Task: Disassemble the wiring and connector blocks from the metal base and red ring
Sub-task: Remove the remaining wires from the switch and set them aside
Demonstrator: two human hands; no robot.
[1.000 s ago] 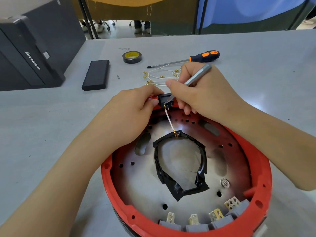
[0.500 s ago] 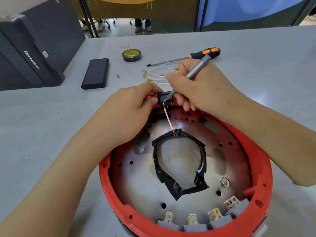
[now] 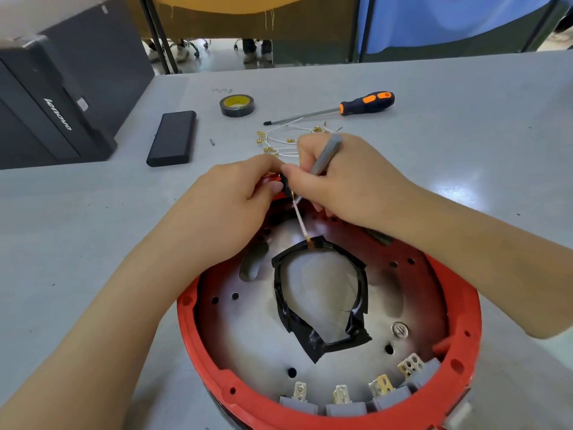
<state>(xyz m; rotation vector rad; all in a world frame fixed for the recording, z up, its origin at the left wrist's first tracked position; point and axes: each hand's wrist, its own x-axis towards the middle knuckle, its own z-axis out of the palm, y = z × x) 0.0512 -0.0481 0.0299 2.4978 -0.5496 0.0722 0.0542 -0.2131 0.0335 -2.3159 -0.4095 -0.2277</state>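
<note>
A person's two hands meet at the far rim of a red ring (image 3: 465, 361) seated on a metal base (image 3: 328, 305), which rests on a grey surface (image 3: 93, 212). The left hand (image 3: 226, 212) pinches a small black connector block (image 3: 284, 184) between thumb and curled fingers, apparently to steady it. The right hand (image 3: 347, 184) grips a slim grey tool (image 3: 325, 156) like a pen, its tip hidden at the block, probably to free the terminal there. A single white wire (image 3: 300, 217) runs from the block down to a black taped loop (image 3: 322, 293) lying on the base. Grey connector blocks (image 3: 390, 398) with metal tabs sit along the near rim, not yet removed. Loose wires (image 3: 279, 141) lie beyond the hands, near an orange-handled screwdriver (image 3: 366, 103) and a tape roll (image 3: 237, 105).
</note>
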